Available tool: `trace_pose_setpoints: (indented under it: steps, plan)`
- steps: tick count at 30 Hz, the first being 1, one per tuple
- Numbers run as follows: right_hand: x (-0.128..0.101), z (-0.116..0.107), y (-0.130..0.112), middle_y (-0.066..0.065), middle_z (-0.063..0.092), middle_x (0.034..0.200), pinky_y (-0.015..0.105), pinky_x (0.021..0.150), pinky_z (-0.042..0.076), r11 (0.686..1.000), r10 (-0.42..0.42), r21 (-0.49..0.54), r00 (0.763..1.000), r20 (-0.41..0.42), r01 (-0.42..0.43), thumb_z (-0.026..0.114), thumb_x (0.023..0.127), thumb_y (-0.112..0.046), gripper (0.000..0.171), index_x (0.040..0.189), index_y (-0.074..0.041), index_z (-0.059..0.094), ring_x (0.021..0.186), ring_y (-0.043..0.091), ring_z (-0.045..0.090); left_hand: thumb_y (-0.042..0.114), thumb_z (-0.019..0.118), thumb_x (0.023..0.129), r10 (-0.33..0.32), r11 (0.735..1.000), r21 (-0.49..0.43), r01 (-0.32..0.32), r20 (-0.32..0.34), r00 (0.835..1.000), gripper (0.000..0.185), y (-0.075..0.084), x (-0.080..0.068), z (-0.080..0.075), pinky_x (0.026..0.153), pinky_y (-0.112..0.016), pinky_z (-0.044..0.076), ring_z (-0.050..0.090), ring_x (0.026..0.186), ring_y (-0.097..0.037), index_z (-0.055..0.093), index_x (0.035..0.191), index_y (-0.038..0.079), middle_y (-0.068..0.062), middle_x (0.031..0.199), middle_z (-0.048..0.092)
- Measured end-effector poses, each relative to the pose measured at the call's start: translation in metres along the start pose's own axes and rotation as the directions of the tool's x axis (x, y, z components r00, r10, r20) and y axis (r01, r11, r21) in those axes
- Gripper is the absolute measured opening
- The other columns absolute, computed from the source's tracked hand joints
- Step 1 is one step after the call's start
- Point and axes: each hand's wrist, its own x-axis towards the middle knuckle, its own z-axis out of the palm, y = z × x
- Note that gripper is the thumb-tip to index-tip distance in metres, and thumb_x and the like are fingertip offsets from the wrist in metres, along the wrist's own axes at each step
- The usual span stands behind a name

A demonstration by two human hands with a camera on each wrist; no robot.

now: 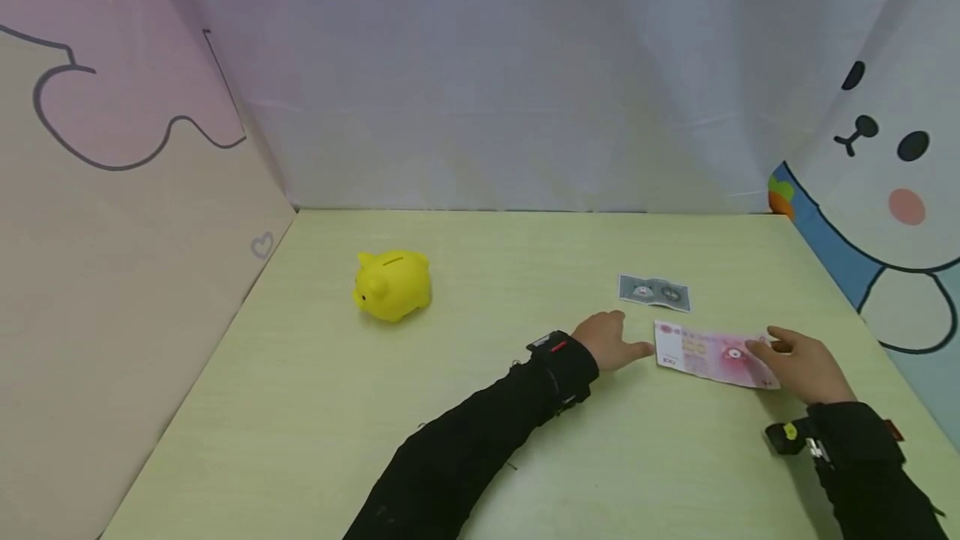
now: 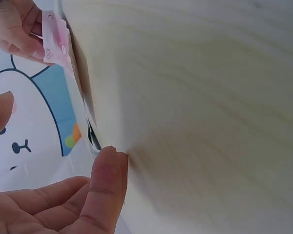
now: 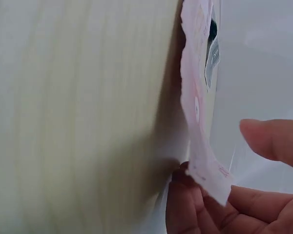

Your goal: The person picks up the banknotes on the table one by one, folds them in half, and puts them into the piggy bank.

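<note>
A pink banknote (image 1: 705,352) marked 100 lies toward the right of the table, its right end slightly raised. My right hand (image 1: 810,363) holds that end; in the right wrist view the fingers (image 3: 183,207) curl under the note (image 3: 198,117), while the thumb stands apart from it. My left hand (image 1: 609,342) is just left of the note, thumb pointing toward its edge and nothing in its grasp. In the left wrist view its fingers and thumb are spread. Beyond the pink note lies a smaller grey-green banknote (image 1: 654,293), creased and untouched.
A yellow piggy bank (image 1: 393,285) with a slot on top stands on the left half of the pale wooden table (image 1: 262,432). A white curtain (image 1: 480,90) hangs behind, with printed cartoon panels at both sides.
</note>
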Motion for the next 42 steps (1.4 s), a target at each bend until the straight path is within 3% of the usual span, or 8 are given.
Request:
trace_pose_setpoints:
  steps: [8,17,23,30,42]
  plan:
    - [0.003,0.0,-0.001,0.045,0.038,0.131,0.066,0.094,0.042,1.0,0.003,0.001,0.998,0.061,-0.003,0.05,0.101,-0.035,0.073,0.14,0.022,0.027,0.109,0.055,0.042,0.052,0.06,0.092,-0.005,1.0,0.0,0.005,-0.004,1.0,0.064,0.003,0.005,-0.001,0.094,-0.019,0.048,0.06,0.117,-0.012,0.052,0.14,0.01,0.0,0.131,0.064]
    - [0.004,0.003,-0.001,0.046,0.042,0.128,0.064,0.091,0.045,0.999,-0.042,-0.017,0.998,0.048,0.043,0.053,0.098,-0.025,0.066,0.137,0.023,0.032,0.109,0.056,0.046,0.046,0.064,0.091,0.004,0.999,-0.045,-0.005,-0.017,1.0,0.05,0.003,0.011,-0.001,0.07,-0.018,0.046,0.063,0.09,-0.011,0.063,0.122,0.007,-0.001,0.11,0.07]
    - [0.003,0.003,0.001,0.045,0.042,0.129,0.064,0.091,0.044,0.998,-0.058,-0.023,0.996,0.066,0.06,0.053,0.099,-0.028,0.065,0.135,0.023,0.035,0.11,0.056,0.046,0.041,0.067,0.09,-0.011,0.998,-0.061,0.01,-0.019,1.0,0.049,0.003,0.013,0.002,0.074,-0.017,0.047,0.065,0.096,-0.011,0.062,0.125,0.007,-0.001,0.109,0.07]
    - [0.002,0.003,-0.002,0.046,0.035,0.136,0.066,0.097,0.04,1.0,-0.015,0.014,0.992,0.129,0.013,0.051,0.101,-0.036,0.074,0.139,0.023,0.028,0.118,0.058,0.039,0.041,0.069,0.089,-0.031,0.998,-0.051,0.031,-0.008,0.999,0.054,0.005,0.016,0.008,0.093,-0.017,0.047,0.06,0.116,-0.01,0.061,0.132,0.009,0.001,0.129,0.065]
    - [0.001,0.003,-0.006,0.045,0.034,0.137,0.067,0.099,0.04,1.0,-0.015,0.026,0.99,0.14,0.012,0.049,0.102,-0.038,0.075,0.139,0.023,0.027,0.119,0.058,0.038,0.036,0.071,0.088,-0.032,0.998,-0.056,0.032,-0.01,0.999,0.047,0.007,0.015,0.008,0.091,-0.015,0.046,0.06,0.115,-0.007,0.065,0.128,0.012,0.005,0.127,0.066]
